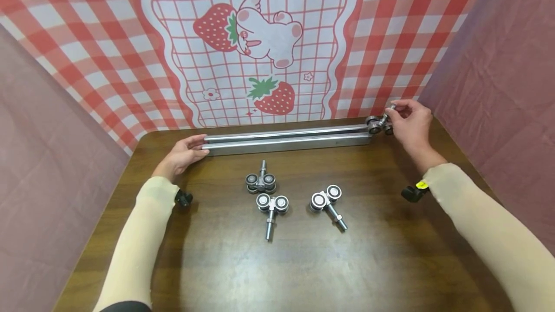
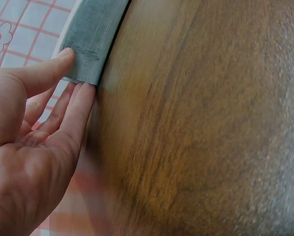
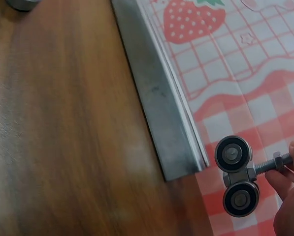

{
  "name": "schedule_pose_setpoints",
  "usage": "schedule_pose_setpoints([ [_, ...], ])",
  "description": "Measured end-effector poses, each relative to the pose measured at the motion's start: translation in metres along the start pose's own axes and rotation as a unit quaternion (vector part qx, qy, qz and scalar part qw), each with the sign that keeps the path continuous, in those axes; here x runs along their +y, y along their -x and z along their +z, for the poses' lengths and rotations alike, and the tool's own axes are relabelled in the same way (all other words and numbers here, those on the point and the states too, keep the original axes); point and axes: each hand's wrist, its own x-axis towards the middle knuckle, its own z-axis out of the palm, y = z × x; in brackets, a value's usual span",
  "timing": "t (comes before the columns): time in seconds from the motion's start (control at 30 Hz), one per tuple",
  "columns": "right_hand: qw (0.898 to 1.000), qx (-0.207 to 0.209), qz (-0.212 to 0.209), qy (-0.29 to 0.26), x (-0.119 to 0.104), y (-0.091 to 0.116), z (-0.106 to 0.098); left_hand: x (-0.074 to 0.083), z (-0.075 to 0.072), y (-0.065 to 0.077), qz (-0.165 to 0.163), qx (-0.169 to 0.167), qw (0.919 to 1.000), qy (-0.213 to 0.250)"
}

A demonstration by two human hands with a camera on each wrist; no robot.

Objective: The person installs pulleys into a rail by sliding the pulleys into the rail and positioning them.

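A: I'm watching the feeds. What are the hands doing?

B: My right hand (image 1: 411,123) is pinching a trolley (image 3: 240,176) by its bolt (image 3: 263,167), at the right of the head view near mid-height. Its wheels (image 3: 241,199) are sitting just beside the right end of the rail (image 1: 286,147). My left hand (image 1: 179,156) is holding the opposite end, left of centre, thumb on the near face, fingers against the end. I'm unable to tell how firmly.

A: What's worrying you?

B: Mostly the wheels. If they're meeting the rail tilted, I'm guessing one could be catching its edge, and a push could be sending the rail leftward into my fingers. With only fingertips gripping the bolt, a knock could be twisting the trolley loose.

A: And the others?

B: The upper trolley (image 1: 261,183), lower trolley (image 1: 272,202) and right-hand trolley (image 1: 325,200) are lying on the table (image 1: 225,268), around the middle of the view. They're resting apart from the rail, so I'm not expecting interference.

A: Any containers?

B: I'm seeing no box or tray. The hollow rail is coming nearest, and I'm not seeing deep enough to say what's inside.
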Motion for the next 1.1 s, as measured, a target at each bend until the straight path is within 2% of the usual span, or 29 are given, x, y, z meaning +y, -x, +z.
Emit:
schedule_pose_setpoints([
  [0.33, 0.999, 0.015, 0.020, 0.040, 0.005, -0.005, -0.002, 0.002, 0.001, 0.000, 0.003, 0.004, 1.0000, -0.003],
  [0.53, 0.999, 0.015, 0.032, 0.040, 0.013, -0.008, 0.001, 0.002, 0.002, 0.000, -0.002, 0.008, 1.0000, 0.004],
  [1.1, 0.998, 0.026, 0.018, 0.062, 0.031, -0.009, 0.010, 0.000, 0.001, -0.001, -0.006, 0.012, 0.9999, 0.008],
])
